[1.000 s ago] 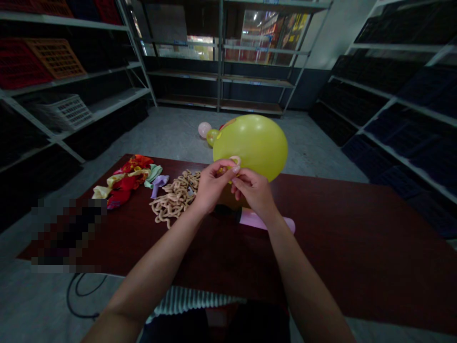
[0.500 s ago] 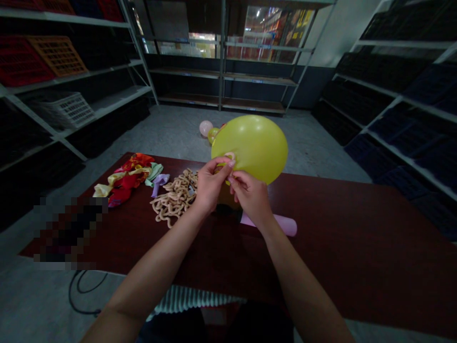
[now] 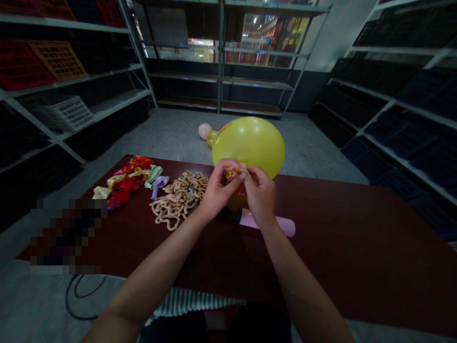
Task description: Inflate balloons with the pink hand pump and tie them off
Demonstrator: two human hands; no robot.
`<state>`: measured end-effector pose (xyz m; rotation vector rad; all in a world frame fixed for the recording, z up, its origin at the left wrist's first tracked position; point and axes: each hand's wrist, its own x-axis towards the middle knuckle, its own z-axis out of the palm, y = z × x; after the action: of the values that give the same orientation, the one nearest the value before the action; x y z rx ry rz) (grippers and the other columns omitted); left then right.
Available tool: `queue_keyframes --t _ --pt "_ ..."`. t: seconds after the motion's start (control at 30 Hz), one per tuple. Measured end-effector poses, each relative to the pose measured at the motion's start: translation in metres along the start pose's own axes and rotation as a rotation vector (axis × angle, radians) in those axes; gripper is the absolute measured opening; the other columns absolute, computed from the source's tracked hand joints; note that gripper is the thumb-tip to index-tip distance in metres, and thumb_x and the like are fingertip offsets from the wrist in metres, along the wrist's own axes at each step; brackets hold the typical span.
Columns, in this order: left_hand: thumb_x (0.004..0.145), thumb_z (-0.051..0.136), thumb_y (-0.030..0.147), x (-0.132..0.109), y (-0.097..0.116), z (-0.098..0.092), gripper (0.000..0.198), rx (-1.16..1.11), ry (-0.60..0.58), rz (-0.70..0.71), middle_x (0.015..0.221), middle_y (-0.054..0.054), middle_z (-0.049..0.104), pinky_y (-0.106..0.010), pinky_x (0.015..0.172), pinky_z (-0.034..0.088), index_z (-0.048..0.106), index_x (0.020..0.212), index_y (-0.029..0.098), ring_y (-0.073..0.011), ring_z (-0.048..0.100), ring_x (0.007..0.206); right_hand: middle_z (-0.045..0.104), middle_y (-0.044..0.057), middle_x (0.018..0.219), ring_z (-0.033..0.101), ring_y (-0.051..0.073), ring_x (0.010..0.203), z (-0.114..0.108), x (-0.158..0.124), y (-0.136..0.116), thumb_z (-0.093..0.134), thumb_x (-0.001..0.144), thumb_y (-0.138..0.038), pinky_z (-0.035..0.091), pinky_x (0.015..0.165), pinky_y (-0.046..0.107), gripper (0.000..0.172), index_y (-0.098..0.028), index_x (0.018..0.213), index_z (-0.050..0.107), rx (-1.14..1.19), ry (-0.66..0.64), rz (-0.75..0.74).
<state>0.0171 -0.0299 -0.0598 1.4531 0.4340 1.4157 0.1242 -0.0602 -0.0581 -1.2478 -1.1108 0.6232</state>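
A round yellow balloon (image 3: 250,145), inflated, rises above my hands, with its neck pinched among my fingers. My left hand (image 3: 222,188) and my right hand (image 3: 260,195) meet at the neck, both gripping it between fingertips and thumbs. The neck's exact shape is hidden by my fingers. Just below my wrists, a pink tube (image 3: 267,224), likely a hand pump, lies on the table with its dark nozzle end partly hidden. A heap of tan uninflated long balloons (image 3: 177,200) lies left of my left hand.
The dark red table (image 3: 339,238) holds a pile of red, yellow and green deflated balloons (image 3: 124,183). Beyond it, a pink balloon (image 3: 204,131) and a small yellow balloon (image 3: 212,138) lie on the grey floor. Metal shelves with crates line both sides.
My hands have drawn closer together and dropped slightly, and my fingers now cover the pale balloon neck. The yellow balloon looks slightly smaller.
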Motion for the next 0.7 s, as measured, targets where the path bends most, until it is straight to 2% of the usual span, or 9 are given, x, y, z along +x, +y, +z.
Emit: queue_keyframes --t 0.1,0.2,0.27,0.37,0.57,0.7 --pt "0.094 0.066 0.033 0.000 0.001 -0.005 0.013 0.215 -0.009 0.071 0.096 -0.005 0.070 -0.028 0.074 0.054 0.065 0.097 0.020 -0.0156 0.065 0.081 0.063 -0.003 0.064 0.056 0.012 0.050 0.002 -0.001 0.000 0.063 0.089 -0.047 0.048 0.048 0.024 0.025 -0.023 0.088 0.066 0.032 0.015 0.004" --pt "0.099 0.058 0.025 -0.001 -0.001 -0.007 0.015 0.432 -0.013 0.175 0.107 -0.008 0.073 -0.033 0.090 0.052 0.069 0.108 0.020 -0.0188 0.067 0.099 0.069 0.001 0.074 0.063 0.014 0.062 0.004 -0.001 0.001 0.061 0.089 -0.044 0.052 0.058 0.026 0.022 -0.023 0.087 0.066 0.030 0.069 -0.047" --pt "0.100 0.056 0.020 -0.001 -0.002 -0.008 0.019 0.561 -0.015 0.250 0.112 -0.009 0.073 -0.034 0.094 0.051 0.068 0.113 0.020 -0.0197 0.067 0.104 0.073 0.003 0.085 0.068 0.016 0.076 0.005 -0.002 0.001 0.061 0.090 -0.041 0.055 0.069 0.028 0.020 -0.023 0.090 0.067 0.019 0.113 -0.097" --pt "0.099 0.056 0.016 -0.002 -0.004 -0.007 0.022 0.691 -0.004 0.308 0.110 -0.009 0.073 -0.032 0.092 0.052 0.067 0.117 0.020 -0.0196 0.068 0.101 0.074 0.005 0.090 0.068 0.018 0.083 0.006 -0.004 0.001 0.058 0.093 -0.040 0.055 0.077 0.030 0.020 -0.023 0.093 0.068 -0.053 0.150 -0.158" --pt "0.103 0.052 0.024 -0.008 -0.009 -0.011 0.027 0.849 -0.022 0.324 0.104 -0.009 0.070 -0.031 0.088 0.051 0.067 0.125 0.022 -0.0192 0.065 0.095 0.074 0.005 0.091 0.068 0.019 0.084 0.004 -0.008 0.003 0.052 0.097 -0.035 0.052 0.079 0.031 0.019 -0.024 0.092 0.066 -0.280 0.193 -0.300" --pt "0.105 0.049 0.027 -0.008 -0.008 -0.015 0.032 0.893 -0.052 0.374 0.092 -0.006 0.065 -0.026 0.078 0.051 0.068 0.131 0.024 -0.0156 0.061 0.082 0.074 0.006 0.092 0.068 0.019 0.083 0.002 -0.007 0.006 0.050 0.098 -0.034 0.052 0.079 0.032 0.019 -0.024 0.092 0.066 -0.349 0.188 -0.344"
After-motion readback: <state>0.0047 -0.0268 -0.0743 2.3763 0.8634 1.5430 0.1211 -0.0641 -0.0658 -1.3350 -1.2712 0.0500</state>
